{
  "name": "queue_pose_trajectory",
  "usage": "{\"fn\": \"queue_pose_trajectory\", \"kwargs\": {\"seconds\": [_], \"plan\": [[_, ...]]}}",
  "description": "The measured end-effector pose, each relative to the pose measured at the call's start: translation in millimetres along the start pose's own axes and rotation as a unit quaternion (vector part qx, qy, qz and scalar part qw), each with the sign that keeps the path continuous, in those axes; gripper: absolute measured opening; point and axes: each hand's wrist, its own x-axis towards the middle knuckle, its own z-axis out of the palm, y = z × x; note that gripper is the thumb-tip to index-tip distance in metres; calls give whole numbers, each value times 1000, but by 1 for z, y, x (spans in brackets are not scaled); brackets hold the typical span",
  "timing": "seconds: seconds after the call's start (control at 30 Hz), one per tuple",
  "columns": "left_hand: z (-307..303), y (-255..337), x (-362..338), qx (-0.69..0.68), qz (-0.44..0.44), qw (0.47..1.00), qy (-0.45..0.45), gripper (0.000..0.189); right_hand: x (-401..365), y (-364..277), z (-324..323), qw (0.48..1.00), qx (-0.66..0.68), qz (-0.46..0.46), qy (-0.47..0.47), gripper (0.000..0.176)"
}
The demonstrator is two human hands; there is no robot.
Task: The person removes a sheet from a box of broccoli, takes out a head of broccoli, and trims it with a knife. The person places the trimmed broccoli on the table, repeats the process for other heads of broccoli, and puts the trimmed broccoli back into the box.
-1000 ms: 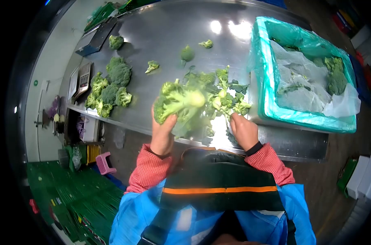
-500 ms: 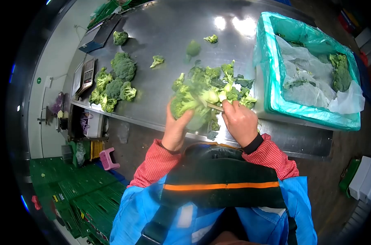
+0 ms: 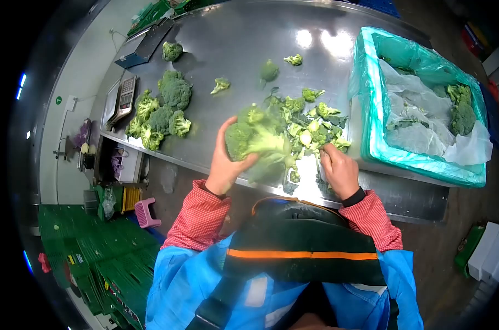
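My left hand is curled around a broccoli head, whose pale cut stem points right. Motion smears the broccoli. To its right my right hand is closed on a small knife, which is mostly hidden now; its blade showed half a second ago. Between and beyond my hands lies a pile of broccoli trimmings, made of stem pieces, leaves and small florets. Farther left on the metal table sits a group of broccoli heads.
A box lined with turquoise plastic stands at the right, with broccoli and white sheeting inside. Loose florets lie about the table. A scale is at the left edge. Green crates and a pink stool are on the floor.
My left hand has drawn the broccoli head slightly left, away from the pile. My right hand has shifted right and down, and the knife blade no longer shows clearly against the stem.
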Motion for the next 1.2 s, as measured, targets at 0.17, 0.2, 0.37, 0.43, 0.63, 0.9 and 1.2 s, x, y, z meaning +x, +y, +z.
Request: {"fn": "queue_pose_trajectory", "kwargs": {"seconds": [0.17, 0.2, 0.37, 0.43, 0.63, 0.9, 1.2], "plan": [[-3, -1, 12, 79, 14, 995, -59, 98, 7, -7, -24, 990, -7, -141, -9, 11], [-5, 0, 14, 117, 33, 989, -81, 100, 8, -9, -24, 988, -19, -156, 1, 13], [-1, -2, 26, 38, -22, 987, -154, 106, 12, -4, -26, 975, -89, -204, 21, 15], [4, 5, 23, -48, -83, 979, -179, 91, 12, -3, -28, 973, -94, -210, 21, 18], [-2, -4, 26, -124, -151, 945, -264, 77, 19, 6, -23, 964, -127, -227, 61, 9], [-4, -21, 26, -155, -200, 920, -299, 74, 13, 22, -3, 970, -97, -222, -20, 13], [-3, -8, 14, -118, -214, 927, -284, 61, 4, 27, 16, 977, -88, -190, -46, 15]]}}
